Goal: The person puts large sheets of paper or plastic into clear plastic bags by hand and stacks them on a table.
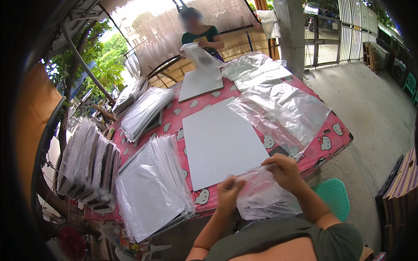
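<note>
A see-through plastic bag hangs at the table's near edge, stretched between my two hands. My left hand, slightly blurred, is closed on its left side. My right hand pinches the bag's upper right part. Just beyond them, a large white board or sheet lies flat on the pink patterned tablecloth. Loose see-through bags are spread to the right of the board. To its left leans a thick pile of plastic-wrapped white sheets.
More wrapped stacks and a wrapped pile line the table's left side. Across the table a person handles a plastic bag over another white board. A green stool stands at my right, near a concrete pillar farther back.
</note>
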{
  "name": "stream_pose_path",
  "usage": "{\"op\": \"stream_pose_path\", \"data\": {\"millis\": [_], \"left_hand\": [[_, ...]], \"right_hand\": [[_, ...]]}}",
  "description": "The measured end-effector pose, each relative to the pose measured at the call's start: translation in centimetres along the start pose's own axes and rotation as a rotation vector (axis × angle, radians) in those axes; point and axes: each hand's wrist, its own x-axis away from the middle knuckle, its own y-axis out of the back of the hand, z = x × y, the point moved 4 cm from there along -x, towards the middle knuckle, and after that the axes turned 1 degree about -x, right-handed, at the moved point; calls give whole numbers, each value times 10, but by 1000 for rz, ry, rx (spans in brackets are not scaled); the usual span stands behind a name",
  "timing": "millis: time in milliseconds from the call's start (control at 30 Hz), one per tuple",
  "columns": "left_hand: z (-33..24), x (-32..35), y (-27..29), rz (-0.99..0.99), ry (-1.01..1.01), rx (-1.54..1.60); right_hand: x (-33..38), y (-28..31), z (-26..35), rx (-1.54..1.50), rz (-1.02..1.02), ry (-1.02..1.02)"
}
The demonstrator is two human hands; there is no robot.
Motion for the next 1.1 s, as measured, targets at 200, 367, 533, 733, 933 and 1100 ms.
{"op": "stream_pose_path", "data": {"millis": [200, 367, 533, 733, 933, 1100], "left_hand": [[20, 7, 3, 182, 126, 599], [33, 11, -5, 261, 71, 109], [0, -9, 19, 340, 168, 637], [19, -6, 38, 1003, -124, 537], [9, -20, 72, 77, -237, 859], [30, -44, 87, 995, 277, -403]], "right_hand": [[5, -3, -10, 214, -147, 189], [14, -10, -14, -559, 3, -344], [51, -19, -27, -403, 985, -67], [68, -13, -112, -837, 272, -725], [64, 4, -67, -1117, 489, -618], [34, 29, -85, -1102, 410, -435]]}}
